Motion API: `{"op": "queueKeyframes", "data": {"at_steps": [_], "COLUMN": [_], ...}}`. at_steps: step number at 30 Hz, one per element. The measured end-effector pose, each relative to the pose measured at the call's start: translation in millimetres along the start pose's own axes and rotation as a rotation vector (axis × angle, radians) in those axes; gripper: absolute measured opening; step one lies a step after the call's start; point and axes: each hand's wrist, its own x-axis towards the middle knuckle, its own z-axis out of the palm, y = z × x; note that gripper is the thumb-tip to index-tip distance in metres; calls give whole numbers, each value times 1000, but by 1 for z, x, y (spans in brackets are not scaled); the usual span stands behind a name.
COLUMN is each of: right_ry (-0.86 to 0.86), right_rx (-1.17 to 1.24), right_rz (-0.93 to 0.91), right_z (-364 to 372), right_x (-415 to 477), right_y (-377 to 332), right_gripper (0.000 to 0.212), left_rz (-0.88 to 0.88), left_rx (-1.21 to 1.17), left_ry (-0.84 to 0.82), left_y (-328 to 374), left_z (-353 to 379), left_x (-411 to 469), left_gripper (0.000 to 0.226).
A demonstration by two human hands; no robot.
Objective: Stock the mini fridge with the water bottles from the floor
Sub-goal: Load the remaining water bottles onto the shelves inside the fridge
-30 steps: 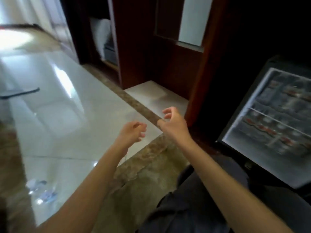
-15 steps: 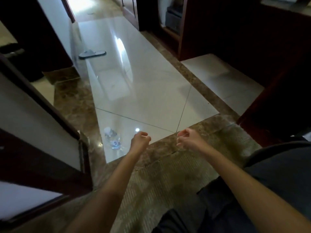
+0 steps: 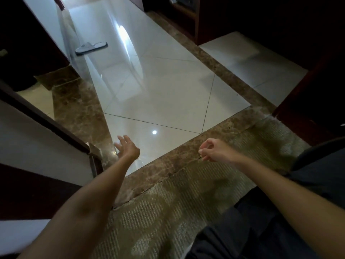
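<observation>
Reaching left hand (image 3: 128,150), fingers spread | water bottle hidden | right hand (image 3: 214,150) curled

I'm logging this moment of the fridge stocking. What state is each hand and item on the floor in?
left hand: fingers spread open, reaching down to the floor, nothing in its grip
right hand: loosely curled, holding nothing
slipper: lying flat on the white tiles, untouched
water bottle: not clearly visible, probably hidden behind the left hand

Two hands (image 3: 128,150) (image 3: 214,151), one slipper (image 3: 91,47), no countable bottle.
</observation>
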Motion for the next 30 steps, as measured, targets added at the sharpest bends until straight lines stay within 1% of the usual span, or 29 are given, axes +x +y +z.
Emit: {"op": "queueKeyframes", "data": {"at_steps": [6, 9, 11, 15, 16, 19, 20, 22, 26, 30], "right_ry": [-25, -32, -36, -38, -37, -48, -53, -59, -49, -32], "right_rx": [-27, -29, -25, -33, -38, -61, -66, -73, -88, -84], "right_rz": [4, 20, 32, 43, 42, 40, 38, 39, 53, 53], "right_z": [2, 3, 2, 2, 1, 1, 1, 0, -3, -10], "right_x": [1, 1, 2, 0, 0, -5, -6, -8, -13, -20], "right_y": [2, 5, 5, 7, 8, 9, 9, 9, 12, 14], "right_gripper": [8, 10, 10, 9, 8, 11, 13, 17, 19, 18], "left_rz": [27, 16, 39, 162, 162, 95, 92, 144, 174, 336], "left_rx": [-59, -87, -75, -48, -44, -47, -90, -167, -360, -419], "left_ry": [177, 197, 220, 173, 168, 239, 222, 185, 174, 136], "left_y": [-5, -3, -5, -8, -8, 2, 5, 15, 38, 80], "left_z": [7, 4, 4, 13, 16, 19, 20, 15, 4, -1], "left_x": [17, 23, 27, 25, 22, 10, 7, -4, -27, -61], "left_gripper": [42, 41, 38, 28, 28, 32, 29, 27, 32, 25]}}
